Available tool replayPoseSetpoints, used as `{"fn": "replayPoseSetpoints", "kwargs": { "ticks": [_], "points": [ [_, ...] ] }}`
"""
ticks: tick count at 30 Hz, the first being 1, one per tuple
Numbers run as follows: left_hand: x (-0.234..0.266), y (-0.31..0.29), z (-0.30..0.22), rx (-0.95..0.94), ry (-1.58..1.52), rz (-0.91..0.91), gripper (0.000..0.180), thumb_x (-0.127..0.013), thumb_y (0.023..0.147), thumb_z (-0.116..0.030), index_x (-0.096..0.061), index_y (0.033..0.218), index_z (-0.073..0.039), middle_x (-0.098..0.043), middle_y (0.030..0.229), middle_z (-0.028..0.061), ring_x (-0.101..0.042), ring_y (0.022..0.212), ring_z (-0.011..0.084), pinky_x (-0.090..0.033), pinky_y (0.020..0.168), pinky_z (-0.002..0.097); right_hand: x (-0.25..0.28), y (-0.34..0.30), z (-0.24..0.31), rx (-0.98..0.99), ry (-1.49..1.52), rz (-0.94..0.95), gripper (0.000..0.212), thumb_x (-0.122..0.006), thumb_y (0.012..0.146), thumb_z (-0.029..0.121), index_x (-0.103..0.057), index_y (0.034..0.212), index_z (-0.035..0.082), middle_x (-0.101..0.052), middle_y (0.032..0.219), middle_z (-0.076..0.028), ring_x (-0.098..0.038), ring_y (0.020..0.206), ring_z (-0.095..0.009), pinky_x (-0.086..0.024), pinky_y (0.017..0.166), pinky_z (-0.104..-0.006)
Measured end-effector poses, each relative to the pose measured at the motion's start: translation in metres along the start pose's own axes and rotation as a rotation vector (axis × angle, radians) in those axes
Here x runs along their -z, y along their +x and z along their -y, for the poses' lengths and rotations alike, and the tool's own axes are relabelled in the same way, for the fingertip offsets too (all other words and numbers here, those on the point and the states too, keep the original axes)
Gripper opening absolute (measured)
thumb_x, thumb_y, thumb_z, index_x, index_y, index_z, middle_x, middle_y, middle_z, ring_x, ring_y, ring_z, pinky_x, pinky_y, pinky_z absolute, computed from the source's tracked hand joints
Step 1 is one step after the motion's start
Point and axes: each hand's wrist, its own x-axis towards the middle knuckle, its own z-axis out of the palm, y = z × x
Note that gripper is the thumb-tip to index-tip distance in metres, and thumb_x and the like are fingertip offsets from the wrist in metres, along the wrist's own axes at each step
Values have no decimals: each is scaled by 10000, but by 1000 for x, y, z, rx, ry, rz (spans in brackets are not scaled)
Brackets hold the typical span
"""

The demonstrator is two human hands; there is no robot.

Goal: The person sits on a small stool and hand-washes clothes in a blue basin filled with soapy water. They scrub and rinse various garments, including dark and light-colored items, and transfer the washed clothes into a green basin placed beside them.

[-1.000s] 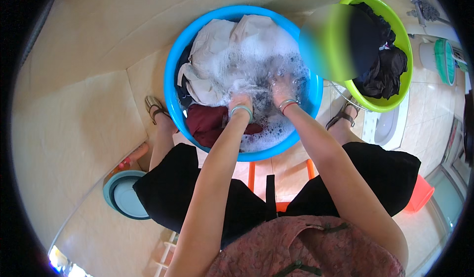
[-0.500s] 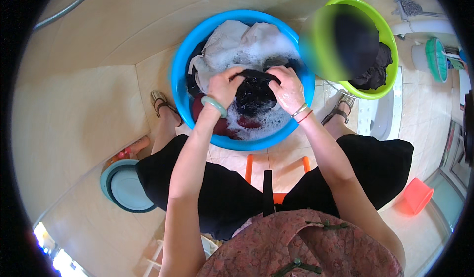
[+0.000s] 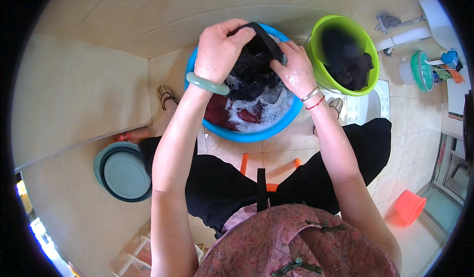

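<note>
A wet black garment (image 3: 245, 75) is stretched between my two hands, its band-like edge lifted above a round blue basin (image 3: 297, 108). My left hand (image 3: 222, 47), with a pale green bangle at the wrist, pinches the band's left end. The right end is gripped by my right hand (image 3: 296, 69), which has wet suds on it. The garment's lower part hangs down into the basin. Below it, a dark red cloth (image 3: 217, 113) lies among white suds (image 3: 259, 121). My hands and the black garment hide much of the basin's far side.
To the right of the basin stands a lime-green bucket (image 3: 374, 72) with dark clothes (image 3: 356, 74) inside. A white squat toilet (image 3: 377, 104) is beside it. A grey-blue basin (image 3: 126, 176) lies left, a red-orange bucket (image 3: 410, 208) right. An orange stool (image 3: 271, 187) is under me.
Both hands have risen from the suds, pulling up the black garment and spreading its band between them. The view has shifted slightly, and the pale cloth at the basin's back is now mostly hidden.
</note>
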Motion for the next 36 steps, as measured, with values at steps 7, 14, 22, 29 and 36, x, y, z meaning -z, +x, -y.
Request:
{"fn": "replayPoseSetpoints", "kwargs": {
  "ticks": [7,14,22,29,36],
  "points": [
    [0,-20,12,170,-269,-55,269,-610,916,-194,-650,1149,-65,-648,946,12,-614,842,107,-556,637,271,-4,-4,30,-263,772,-46,271,-504,872,90,-558,1121,-1,-592,919,-22,-544,795,-99,-473,668,-264],
    [-45,-48,121,486,-615,94,566,-534,936,-352,-368,1430,-131,-586,1230,79,-553,1141,206,-421,937,430,-70,-8,-48,-152,491,-33,582,-774,768,166,-511,1276,54,-613,1142,-113,-585,1034,-179,-458,920,-302],
    [-97,-82,208,1058,-1209,-377,830,-695,794,-541,-327,1424,-146,-383,1400,170,-397,1271,358,-445,915,589,-81,-53,-73,-256,588,-21,373,-528,704,-109,-630,1035,29,-622,1015,-11,-565,949,-98,-435,877,-229],
    [-91,-51,225,642,-1649,-64,482,-682,820,-500,-665,1069,-88,-689,1021,90,-636,992,251,-505,898,411,-14,-56,8,-167,794,91,298,-456,655,-115,-580,895,11,-565,902,-9,-515,851,-82,-397,807,-197],
    [-98,-75,279,802,-1536,-262,319,-560,907,-271,-647,1097,-29,-675,1110,129,-633,1035,264,-488,956,426,9,-26,46,-26,1053,112,320,-433,633,7,-515,942,6,-525,857,-91,-544,866,-202,-433,854,-303]
  ]
}}
